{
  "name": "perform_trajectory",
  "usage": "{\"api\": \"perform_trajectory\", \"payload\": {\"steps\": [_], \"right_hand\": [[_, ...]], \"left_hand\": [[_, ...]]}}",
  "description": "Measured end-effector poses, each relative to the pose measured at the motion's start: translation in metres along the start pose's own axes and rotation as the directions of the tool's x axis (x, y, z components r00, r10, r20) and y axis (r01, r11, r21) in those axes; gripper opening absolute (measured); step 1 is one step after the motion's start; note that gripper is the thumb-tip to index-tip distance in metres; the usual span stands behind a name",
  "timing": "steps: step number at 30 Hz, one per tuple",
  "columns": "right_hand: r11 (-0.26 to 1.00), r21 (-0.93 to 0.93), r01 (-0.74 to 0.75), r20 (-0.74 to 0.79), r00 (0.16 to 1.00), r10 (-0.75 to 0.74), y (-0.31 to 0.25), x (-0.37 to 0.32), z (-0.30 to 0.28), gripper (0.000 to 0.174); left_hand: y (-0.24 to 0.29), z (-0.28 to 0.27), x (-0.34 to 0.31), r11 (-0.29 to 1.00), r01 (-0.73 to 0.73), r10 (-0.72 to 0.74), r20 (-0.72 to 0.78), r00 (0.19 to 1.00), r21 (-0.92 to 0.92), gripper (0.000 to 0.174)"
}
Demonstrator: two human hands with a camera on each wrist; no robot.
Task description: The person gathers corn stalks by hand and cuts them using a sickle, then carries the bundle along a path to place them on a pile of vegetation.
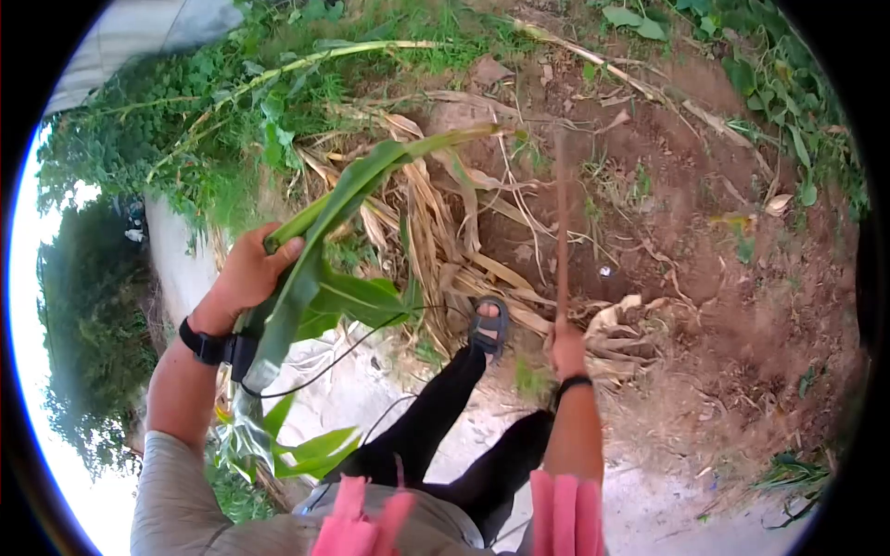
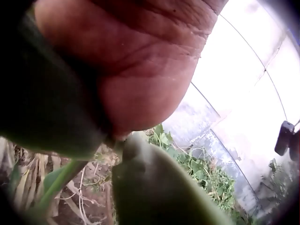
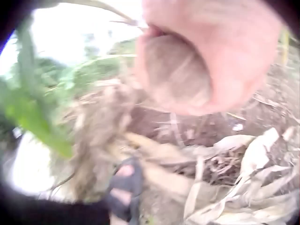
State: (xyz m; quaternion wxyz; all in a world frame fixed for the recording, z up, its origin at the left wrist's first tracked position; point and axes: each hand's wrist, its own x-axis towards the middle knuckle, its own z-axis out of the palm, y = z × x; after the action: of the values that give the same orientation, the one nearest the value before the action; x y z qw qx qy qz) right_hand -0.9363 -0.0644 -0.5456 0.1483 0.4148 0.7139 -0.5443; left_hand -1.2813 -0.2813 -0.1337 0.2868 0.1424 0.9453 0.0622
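I grip a leafy green stalk point(image 1: 357, 181) in my left hand point(image 1: 250, 267), thumb and fingers curled round it, its far end slanting out above dry leaves point(image 1: 426, 218) on the ground. My right hand point(image 1: 565, 350) is wrapped round a wooden handle point(image 1: 562, 232) held out over brown soil point(image 1: 705, 287), its far end blurred. My sandal point(image 1: 489, 326) stands beside the dry leaves.
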Motion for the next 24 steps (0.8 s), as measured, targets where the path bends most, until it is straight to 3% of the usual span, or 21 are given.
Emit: {"api": "perform_trajectory", "payload": {"steps": [1,2,3,4,5,6,7,8,9,12,16,17,18,19,20,21,22,24], "right_hand": [[0.966,0.192,-0.174,0.102,0.982,0.157,0.015,-0.046,-0.004,0.032],[0.855,0.364,-0.369,0.204,0.927,0.313,0.027,-0.093,-0.009,0.031],[0.694,0.476,-0.541,0.295,0.841,0.453,0.038,-0.14,-0.015,0.03],[0.625,0.511,-0.59,0.367,0.807,0.462,0.053,-0.181,-0.024,0.037],[0.585,0.545,-0.601,0.336,0.796,0.504,0.049,-0.215,-0.036,0.042],[0.582,0.564,-0.586,0.335,0.806,0.487,0.07,-0.235,-0.039,0.043],[0.62,0.551,-0.558,0.279,0.824,0.494,0.071,-0.238,-0.051,0.043],[0.653,0.519,-0.552,0.234,0.826,0.513,0.071,-0.251,-0.065,0.044],[0.644,0.497,-0.582,0.228,0.803,0.55,0.068,-0.254,-0.072,0.044],[0.622,0.552,-0.555,0.219,0.817,0.534,0.057,-0.286,-0.102,0.044],[0.633,0.534,-0.56,0.255,0.821,0.511,0.023,-0.339,-0.13,0.052],[0.578,0.61,-0.542,0.309,0.835,0.456,0.023,-0.346,-0.134,0.054],[0.552,0.673,-0.492,0.256,0.855,0.45,0.032,-0.342,-0.129,0.052],[0.407,0.798,-0.444,0.286,0.874,0.394,-0.003,-0.347,-0.148,0.049],[0.361,0.838,-0.409,0.221,0.86,0.46,-0.017,-0.341,-0.157,0.05],[0.368,0.815,-0.449,0.239,0.837,0.492,-0.028,-0.339,-0.176,0.048],[0.416,0.836,-0.357,0.137,0.871,0.472,-0.003,-0.325,-0.18,0.045],[0.516,0.757,-0.401,0.142,0.872,0.469,0.01,-0.326,-0.21,0.044]], "left_hand": [[-0.01,-0.002,-0.01,0.998,-0.041,0.041,-0.006,0.999,0.038,0.03],[-0.023,-0.015,-0.01,0.989,-0.104,0.105,-0.009,0.994,0.107,0.03],[-0.049,-0.012,-0.02,0.998,0.006,0.0,0.111,0.994,-0.055,0.025],[-0.05,-0.003,-0.04,0.981,0.114,-0.078,0.217,0.973,-0.158,0.023],[-0.048,0.004,-0.062,0.943,0.223,-0.139,0.315,0.939,-0.248,0.021],[-0.058,0.013,-0.082,0.978,0.127,-0.066,0.337,0.939,-0.164,0.021],[-0.042,0.019,-0.101,0.982,0.131,-0.075,0.362,0.929,-0.133,0.023],[-0.045,0.03,-0.121,0.966,0.247,-0.2,0.386,0.9,-0.077,0.025],[-0.053,0.044,-0.138,0.931,0.268,-0.145,0.421,0.895,-0.248,0.026],[-0.079,0.067,-0.208,0.923,0.176,-0.016,0.422,0.907,-0.343,0.027],[-0.099,0.058,-0.302,0.945,0.108,-0.008,0.308,0.951,-0.309,0.026],[-0.099,0.057,-0.329,0.903,0.21,-0.083,0.327,0.941,-0.375,0.023],[-0.095,0.048,-0.353,0.93,0.156,-0.029,0.357,0.933,-0.333,0.018],[-0.113,0.059,-0.384,0.891,0.239,-0.088,0.369,0.925,-0.386,0.017],[-0.132,0.074,-0.405,0.845,0.304,-0.134,0.375,0.917,-0.441,0.016],[-0.142,0.09,-0.425,0.849,0.286,-0.136,0.341,0.93,-0.444,0.016],[-0.152,0.106,-0.448,0.853,0.275,-0.141,0.311,0.94,-0.443,0.017],[-0.157,0.126,-0.496,0.864,0.259,-0.169,0.238,0.957,-0.432,0.018]]}}
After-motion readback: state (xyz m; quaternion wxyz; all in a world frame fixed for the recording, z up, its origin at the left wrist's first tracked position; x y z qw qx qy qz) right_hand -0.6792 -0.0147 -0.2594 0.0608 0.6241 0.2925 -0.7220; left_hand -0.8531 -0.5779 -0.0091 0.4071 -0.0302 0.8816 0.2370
